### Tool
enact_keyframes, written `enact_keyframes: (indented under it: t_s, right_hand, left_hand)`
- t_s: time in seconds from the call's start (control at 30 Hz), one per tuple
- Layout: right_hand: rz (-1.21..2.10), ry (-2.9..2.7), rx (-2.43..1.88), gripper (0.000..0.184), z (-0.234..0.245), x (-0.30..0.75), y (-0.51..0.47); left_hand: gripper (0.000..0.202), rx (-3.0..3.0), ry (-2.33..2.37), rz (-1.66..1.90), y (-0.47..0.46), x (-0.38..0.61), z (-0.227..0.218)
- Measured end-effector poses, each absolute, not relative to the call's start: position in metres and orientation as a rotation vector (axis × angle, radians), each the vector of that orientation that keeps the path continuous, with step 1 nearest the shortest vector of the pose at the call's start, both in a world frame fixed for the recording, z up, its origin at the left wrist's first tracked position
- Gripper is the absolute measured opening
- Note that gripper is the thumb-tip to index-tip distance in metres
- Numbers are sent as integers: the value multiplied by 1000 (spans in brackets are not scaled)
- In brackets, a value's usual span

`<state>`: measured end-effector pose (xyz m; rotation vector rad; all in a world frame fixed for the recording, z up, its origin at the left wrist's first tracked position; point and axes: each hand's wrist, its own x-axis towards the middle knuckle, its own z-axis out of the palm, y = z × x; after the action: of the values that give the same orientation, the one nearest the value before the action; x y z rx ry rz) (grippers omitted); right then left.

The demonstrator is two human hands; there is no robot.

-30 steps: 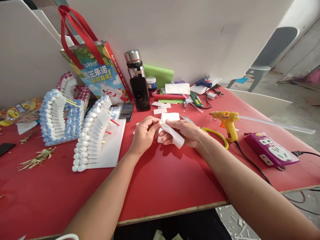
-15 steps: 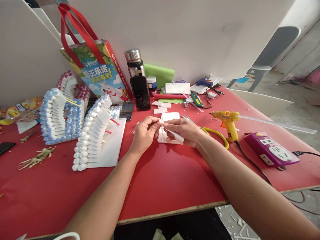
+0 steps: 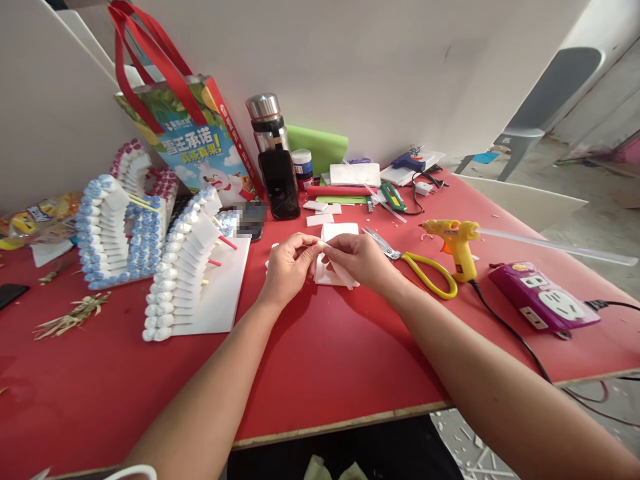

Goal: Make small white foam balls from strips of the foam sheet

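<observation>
Nearest me, the front of the red worktop (image 3: 320,373) runs below my forearms. Just beyond, my left hand (image 3: 290,268) and right hand (image 3: 363,261) meet over it, each grip pinching the same end of a white strip (image 3: 343,273) between thumb and fingers. I judge the relation that counts is this: from the pinch the strip falls away right and back toward me, its long axis slanting under the right hand. That hand is nearer its loose length; the left has only the end. Fingers cover the pinched tip, so I cannot tell its shape. Scissors (image 3: 404,256) lie right of the right hand; past the hands, a white sheet (image 3: 340,231), then small white pieces (image 3: 320,219).
</observation>
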<state>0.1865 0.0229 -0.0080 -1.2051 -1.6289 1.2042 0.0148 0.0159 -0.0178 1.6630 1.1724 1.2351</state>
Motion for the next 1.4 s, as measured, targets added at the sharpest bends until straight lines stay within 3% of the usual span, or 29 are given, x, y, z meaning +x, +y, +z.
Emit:
enact_keyframes:
  t_s: [0.17,0.37,0.73,0.87,1.0,1.13,1.4]
  right_hand:
    - [1223,-1557,-1227,33,-9,184,23]
    - [988,-1572,-1260,24,-13,179,20]
    - [1031,-1501,-1118,21,-18,173,13]
    - [1036,-1499,-1108,18,-18,179,17]
    - [1017,-1664,-1066,16,-12,188,20]
    - [1006,-1820,-1001,18,-8,195,21]
    - [1106,-1739,-986,20,-7,195,23]
  left_hand:
    - [21,1639,1181,1256,17,16,-19]
    - [20,1609,1150,1340,17,22,-21]
    - [14,2236,1238,1610,12,25,-24]
    - [18,2210,1145,1570,12,27,-26]
    - [11,1831,1025,1439,15,21,-21]
    - [19,1515,973,1218,19,9,-14]
    - [20,1642,956,1230,17,10,-11]
